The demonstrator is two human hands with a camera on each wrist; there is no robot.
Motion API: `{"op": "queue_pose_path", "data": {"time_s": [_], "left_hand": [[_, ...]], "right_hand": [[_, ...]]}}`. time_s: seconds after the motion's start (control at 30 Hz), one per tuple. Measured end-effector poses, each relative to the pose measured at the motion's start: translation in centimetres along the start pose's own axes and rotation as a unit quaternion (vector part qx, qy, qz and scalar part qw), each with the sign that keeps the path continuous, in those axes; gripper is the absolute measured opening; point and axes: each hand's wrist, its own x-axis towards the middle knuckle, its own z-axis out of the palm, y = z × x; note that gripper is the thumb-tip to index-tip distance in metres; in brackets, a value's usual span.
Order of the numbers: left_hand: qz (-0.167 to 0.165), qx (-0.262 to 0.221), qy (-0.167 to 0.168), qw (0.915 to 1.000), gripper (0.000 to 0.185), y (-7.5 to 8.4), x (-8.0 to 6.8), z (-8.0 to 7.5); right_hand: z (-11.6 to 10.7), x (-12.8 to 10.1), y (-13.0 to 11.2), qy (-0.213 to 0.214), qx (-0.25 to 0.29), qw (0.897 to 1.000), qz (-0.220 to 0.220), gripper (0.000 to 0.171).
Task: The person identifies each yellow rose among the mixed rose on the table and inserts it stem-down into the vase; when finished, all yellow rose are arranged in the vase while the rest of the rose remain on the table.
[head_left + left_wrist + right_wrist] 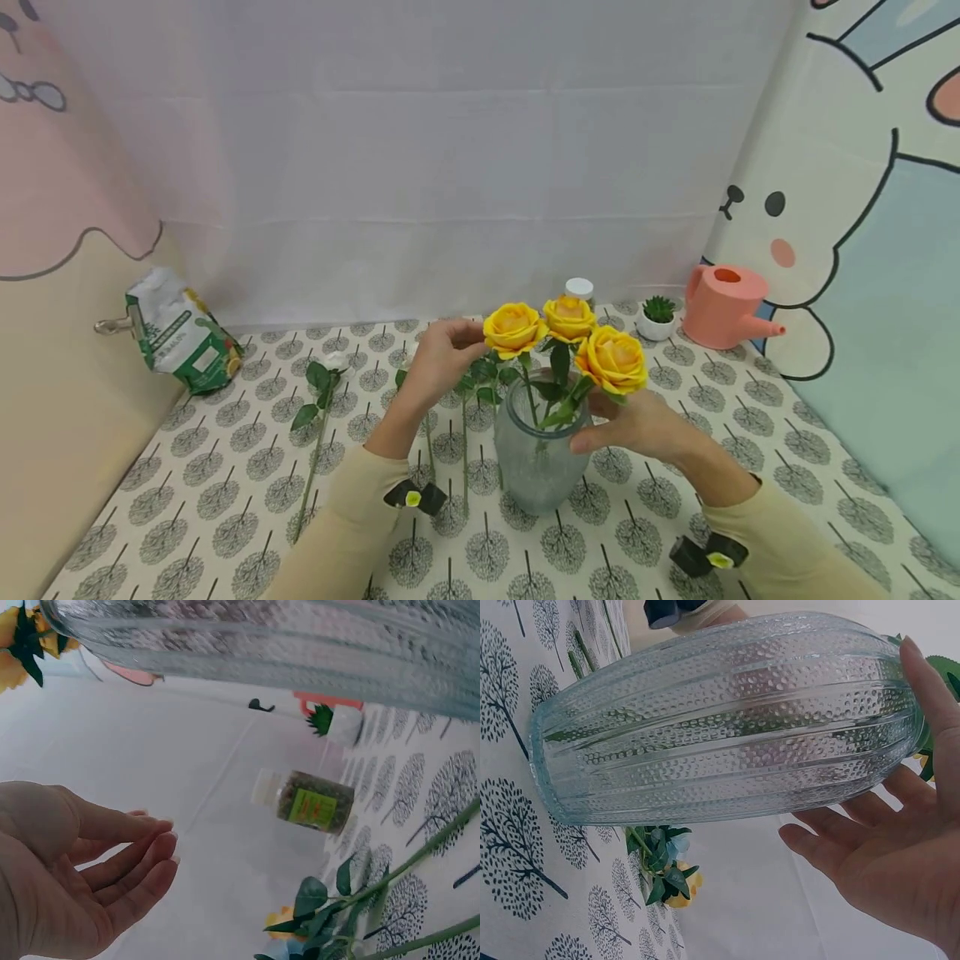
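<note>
A ribbed glass vase [535,462] stands on the tree-patterned tablecloth [225,492] and holds three yellow roses [514,328]. My left hand [441,357] hovers just left of the leftmost rose with relaxed fingers; the left wrist view shows that hand [90,885] holding nothing. On the vase's right side, near the rim, is my right hand [637,425], its thumb against the glass. In the right wrist view the right hand [885,862] is spread beside the vase [727,720], fingers straight.
Several loose flower stems [315,433] lie on the cloth left of the vase. A green and white bag [183,332] leans at the far left. At the back right stand a pink watering can [723,304], a small potted succulent [657,318] and a white-lidded jar [579,289].
</note>
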Motion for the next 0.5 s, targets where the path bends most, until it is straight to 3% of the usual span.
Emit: {"op": "queue_pose_path", "data": {"time_s": [0.13,0.27,0.37,0.5], "left_hand": [[-0.017,0.065,0.022,0.9975,0.018,-1.0,1.7,1.1],[-0.025,0.144,0.046,0.9882,0.016,-1.5,3.6,2.3],[-0.026,0.199,0.047,0.9786,0.015,-2.0,4.7,3.3],[-0.046,0.222,0.034,0.9733,0.029,-2.8,5.5,4.4]], "right_hand": [[0.0,-0.1,-0.1,0.003,-0.005,1.0,0.003,0.097],[0.0,-0.3,-0.1,0.001,-0.007,1.0,-0.002,0.097],[0.0,-0.3,-0.1,0.005,-0.01,1.0,0.011,0.097],[0.2,-0.2,-0.2,0.008,-0.017,1.0,0.025,0.097]]}}
